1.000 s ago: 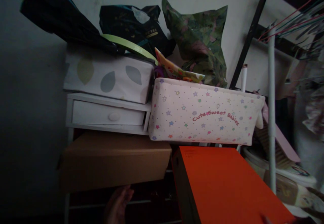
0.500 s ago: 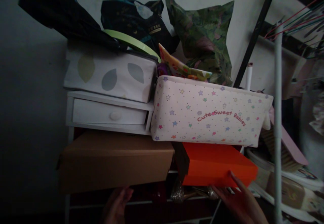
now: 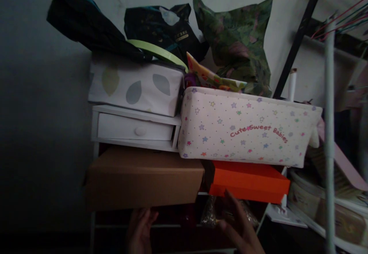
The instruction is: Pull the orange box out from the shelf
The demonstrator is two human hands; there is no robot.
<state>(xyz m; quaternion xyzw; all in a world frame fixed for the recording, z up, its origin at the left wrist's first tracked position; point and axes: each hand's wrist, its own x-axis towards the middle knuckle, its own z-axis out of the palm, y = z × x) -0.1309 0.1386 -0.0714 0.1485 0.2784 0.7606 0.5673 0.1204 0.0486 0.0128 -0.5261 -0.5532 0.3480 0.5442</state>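
Observation:
An orange box (image 3: 250, 181) lies on a shelf under the star-print fabric bin (image 3: 244, 131). Just below its left front edge is my right hand (image 3: 241, 223), fingers stretched and spread, holding nothing. My left hand (image 3: 141, 227) is raised under the front edge of a brown cardboard box (image 3: 143, 185), its fingers extended; whether the tips touch the box I cannot tell in the dim light. Glittery shoes (image 3: 209, 215) sit on the lower shelf, partly hidden behind my right hand.
A small white drawer unit (image 3: 135, 127) carries a leaf-print box (image 3: 138, 85) with dark plastic bags (image 3: 83, 24) on top. A green patterned bag (image 3: 238, 43) rises from the fabric bin. To the right stands a pale upright pole (image 3: 330, 131) before stacked containers (image 3: 342, 215).
My right hand has left the orange box's front and moved left. The orange box sits farther back on its shelf. The view has shifted slightly, so everything appears farther right.

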